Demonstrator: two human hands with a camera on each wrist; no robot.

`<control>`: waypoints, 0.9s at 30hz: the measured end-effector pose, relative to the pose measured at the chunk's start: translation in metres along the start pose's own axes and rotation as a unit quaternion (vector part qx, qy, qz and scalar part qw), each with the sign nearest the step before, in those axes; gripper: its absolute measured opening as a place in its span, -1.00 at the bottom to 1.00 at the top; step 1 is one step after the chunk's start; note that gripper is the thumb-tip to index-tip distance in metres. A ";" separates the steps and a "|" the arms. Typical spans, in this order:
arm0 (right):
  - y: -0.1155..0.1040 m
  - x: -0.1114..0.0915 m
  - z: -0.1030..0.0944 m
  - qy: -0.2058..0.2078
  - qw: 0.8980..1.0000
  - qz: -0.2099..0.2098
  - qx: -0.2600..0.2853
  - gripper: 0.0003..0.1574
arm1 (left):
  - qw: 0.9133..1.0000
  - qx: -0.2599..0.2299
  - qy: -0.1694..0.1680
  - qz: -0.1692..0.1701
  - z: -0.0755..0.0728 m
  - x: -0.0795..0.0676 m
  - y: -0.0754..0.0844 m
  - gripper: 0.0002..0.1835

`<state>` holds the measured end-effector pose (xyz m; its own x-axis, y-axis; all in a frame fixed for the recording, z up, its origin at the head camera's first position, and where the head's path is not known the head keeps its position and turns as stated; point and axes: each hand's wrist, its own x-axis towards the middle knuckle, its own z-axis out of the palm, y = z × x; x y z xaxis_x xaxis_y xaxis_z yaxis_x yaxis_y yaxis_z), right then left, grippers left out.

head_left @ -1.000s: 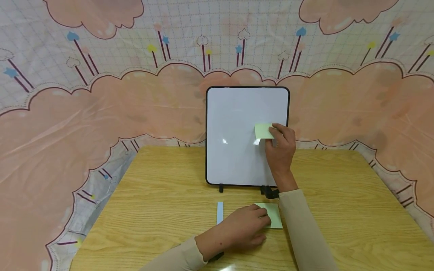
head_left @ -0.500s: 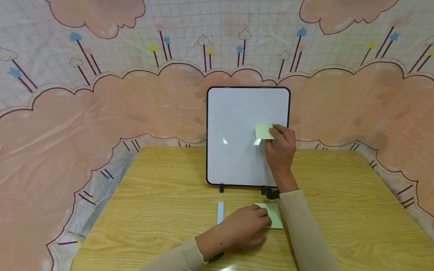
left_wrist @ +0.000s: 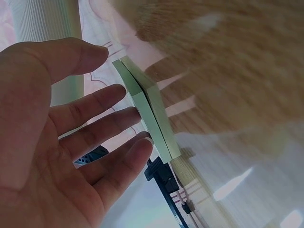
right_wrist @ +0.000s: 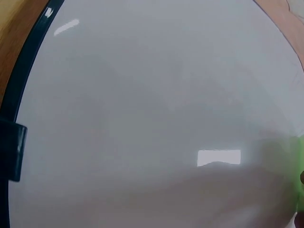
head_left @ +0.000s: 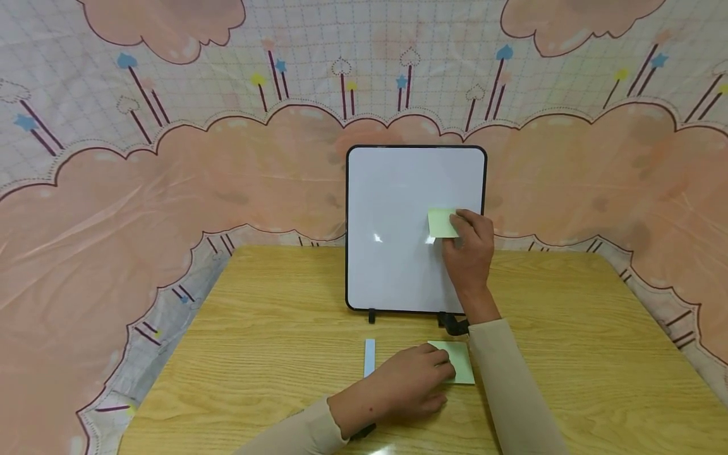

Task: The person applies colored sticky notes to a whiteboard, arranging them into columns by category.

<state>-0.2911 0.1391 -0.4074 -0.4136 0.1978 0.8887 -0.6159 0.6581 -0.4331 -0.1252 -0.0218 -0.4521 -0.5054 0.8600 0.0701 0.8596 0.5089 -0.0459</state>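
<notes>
My right hand (head_left: 471,253) pinches the right side of a pale green sticky note (head_left: 440,223) against the right half of a small upright whiteboard (head_left: 392,189). At the right edge of the right wrist view, only a sliver of the note (right_wrist: 301,156) shows beside fingertips (right_wrist: 299,220). Down on the table, my left hand (head_left: 406,382) reaches over a green sticky note pad (head_left: 463,365) and partly covers it. In the left wrist view the pad (left_wrist: 154,118) stands at the fingertips of relaxed fingers, with the thumb apart from it.
A light blue strip (head_left: 370,357) lies on the wooden table (head_left: 273,316), left of the left hand. Black feet (head_left: 372,316) support the whiteboard. Part of a black object (head_left: 364,432) shows under the left wrist. A patterned cloth (head_left: 256,170) hangs behind.
On the board, the lower edge of the note has come down slightly, and my right hand's fingers have shifted a little left. My left hand stays at the pad.
</notes>
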 end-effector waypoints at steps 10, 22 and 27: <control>0.000 -0.001 -0.001 -0.028 0.999 -0.012 -0.019 -0.65 | 1.000 0.005 -0.001 -0.002 0.002 0.000 0.001 -0.70; 0.001 -0.003 -0.004 -0.073 0.994 -0.024 -0.077 -0.56 | 1.000 0.007 -0.001 -0.004 0.001 0.000 0.002 -0.69; 0.001 -0.004 -0.007 -0.089 0.991 -0.038 -0.090 -0.51 | 1.000 -0.001 -0.003 -0.005 -0.002 -0.001 0.002 -0.68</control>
<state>-0.2853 0.1436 -0.4105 -0.4924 0.0225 0.8701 -0.5260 0.7887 -0.3181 -0.1232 -0.0216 -0.4505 -0.5137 0.8556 0.0638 0.8551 0.5166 -0.0437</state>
